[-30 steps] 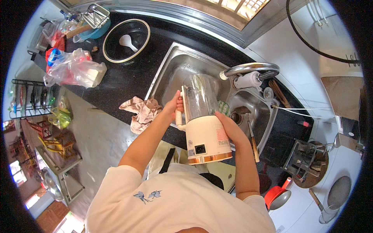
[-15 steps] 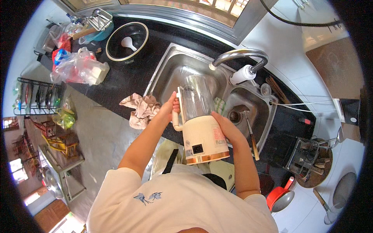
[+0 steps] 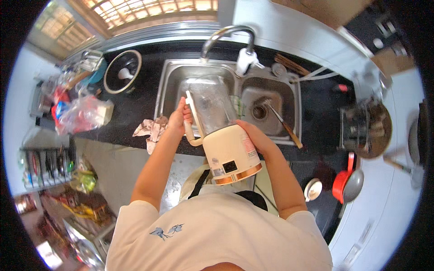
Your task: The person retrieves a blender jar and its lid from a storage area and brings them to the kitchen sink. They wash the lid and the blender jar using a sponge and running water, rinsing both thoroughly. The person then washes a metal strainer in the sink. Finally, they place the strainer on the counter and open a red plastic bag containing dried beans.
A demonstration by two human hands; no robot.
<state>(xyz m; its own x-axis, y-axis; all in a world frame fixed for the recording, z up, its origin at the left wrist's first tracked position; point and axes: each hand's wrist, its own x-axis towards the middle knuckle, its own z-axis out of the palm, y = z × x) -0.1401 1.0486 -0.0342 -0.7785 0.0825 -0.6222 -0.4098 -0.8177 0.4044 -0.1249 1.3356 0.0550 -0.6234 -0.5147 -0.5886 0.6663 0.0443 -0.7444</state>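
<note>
Over the front of the sink I hold a blender jug point(image 3: 231, 147) with a clear upper part, a cream lower body and a copper-coloured band at its base. It lies tilted, its base toward me and its clear end over the left basin point(image 3: 174, 74). My left hand point(image 3: 181, 116) is wrapped round the cream handle. Against the other side of the cream body presses my right hand point(image 3: 255, 139), its fingers partly hidden behind it. A power socket shows on the body near the band. A patterned cloth point(image 3: 151, 132) hangs at the counter edge beside my left forearm.
Behind the sink stands a curved faucet point(image 3: 228, 30). A wooden-handled knife or similar tool point(image 3: 285, 124) lies across the right basin point(image 3: 289, 101). To the left are a black round pan point(image 3: 113, 74) and plastic bags point(image 3: 86, 115); to the right, a red pan point(image 3: 341, 183).
My view has turned, so the sink and counter appear squarer and further left. The jug is still in both hands, its clear end leaning slightly further left in the picture.
</note>
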